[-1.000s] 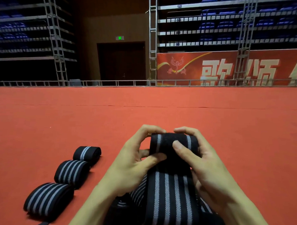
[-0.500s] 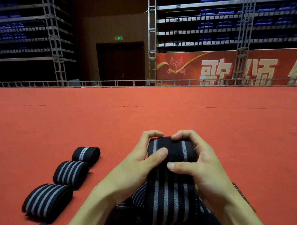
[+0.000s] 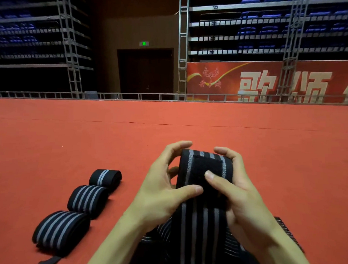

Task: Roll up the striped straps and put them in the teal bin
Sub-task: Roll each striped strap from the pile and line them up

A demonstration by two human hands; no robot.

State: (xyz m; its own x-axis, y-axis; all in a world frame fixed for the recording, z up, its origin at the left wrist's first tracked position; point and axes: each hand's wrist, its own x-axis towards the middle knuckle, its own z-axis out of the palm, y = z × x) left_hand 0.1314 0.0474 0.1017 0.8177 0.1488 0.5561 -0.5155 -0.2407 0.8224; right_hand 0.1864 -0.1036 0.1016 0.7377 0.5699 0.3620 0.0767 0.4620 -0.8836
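Since the earlier frame, the striped strap has been turned a bit more, so a plain black patch is now shown on its front, and the right thumb has been slid up onto it. The roll is held in the lower middle of the frame, above the red floor. It is gripped from both sides: the left hand is curled round its left end and the right hand round its right end. The roll is laid sideways, its long way left to right, and the loose tail is hung toward the bottom edge. The strap is judged soft, light and stretchy, so it is best held at both ends, with thumbs pressed on top. Three rolled straps are lined up at the lower left. No teal bin is seen
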